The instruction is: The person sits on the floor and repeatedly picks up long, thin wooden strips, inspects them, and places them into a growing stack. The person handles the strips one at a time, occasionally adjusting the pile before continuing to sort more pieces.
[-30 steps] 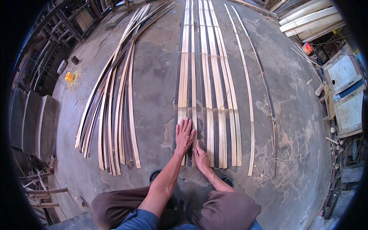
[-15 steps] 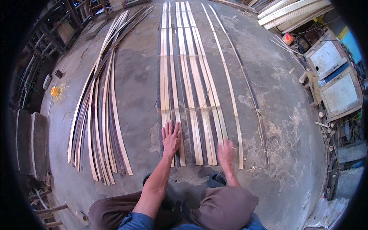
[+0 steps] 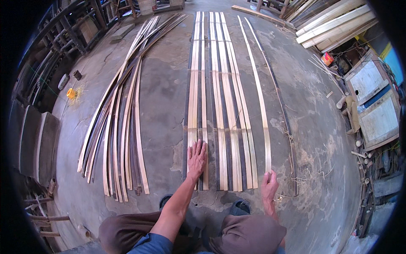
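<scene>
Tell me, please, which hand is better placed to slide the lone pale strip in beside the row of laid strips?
The right hand, probably: it grips the near end of the lone strip, while the left hand lies flat on the row of strips, farther away.

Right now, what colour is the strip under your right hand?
Pale tan, like raw bamboo; the strip curves away from the right hand. The head view shows it best.

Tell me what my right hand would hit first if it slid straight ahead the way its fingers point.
Probably only the pale bamboo strip it already touches: the right hand sits at the strip's near end, fingers pointing along it, so it would ride up that strip.
</scene>
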Tool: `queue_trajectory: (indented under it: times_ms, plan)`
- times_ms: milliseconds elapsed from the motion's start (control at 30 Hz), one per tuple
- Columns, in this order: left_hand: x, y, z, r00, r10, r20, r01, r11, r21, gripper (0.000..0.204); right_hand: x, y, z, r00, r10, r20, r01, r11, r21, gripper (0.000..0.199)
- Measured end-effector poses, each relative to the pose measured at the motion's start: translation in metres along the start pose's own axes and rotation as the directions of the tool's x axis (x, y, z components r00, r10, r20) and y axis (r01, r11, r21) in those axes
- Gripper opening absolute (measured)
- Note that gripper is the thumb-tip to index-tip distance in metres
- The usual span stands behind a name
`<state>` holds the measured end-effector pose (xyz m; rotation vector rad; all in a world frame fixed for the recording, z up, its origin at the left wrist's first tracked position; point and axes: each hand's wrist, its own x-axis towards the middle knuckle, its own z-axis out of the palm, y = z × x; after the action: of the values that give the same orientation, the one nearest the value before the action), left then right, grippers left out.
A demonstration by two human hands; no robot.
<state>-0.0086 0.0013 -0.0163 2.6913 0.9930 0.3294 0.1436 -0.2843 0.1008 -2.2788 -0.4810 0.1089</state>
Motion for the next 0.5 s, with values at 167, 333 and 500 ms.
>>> queue_trajectory:
  times_ms: [167, 333, 500]
  plan:
    - [0.000, 0.003, 0.014, 0.999, 0.025, -0.039, -0.026, 0.998, -0.050, 0.051, -0.032, -0.038, 0.032, 0.994, -0.098, -0.042, 0.104, 0.982, 0.156, 0.026]
    - [0.001, 0.004, 0.013, 0.998, 0.035, -0.045, -0.039, 0.994, -0.101, 0.050, -0.031, -0.048, 0.094, 0.989, -0.144, -0.013, 0.143, 0.957, 0.252, 0.029]
    - [0.003, 0.005, 0.010, 1.000, 0.002, 0.018, -0.001, 0.996, -0.092, 0.050, -0.037, -0.071, 0.155, 0.877, 0.146, 0.458, -0.417, 0.704, 0.575, 0.019]
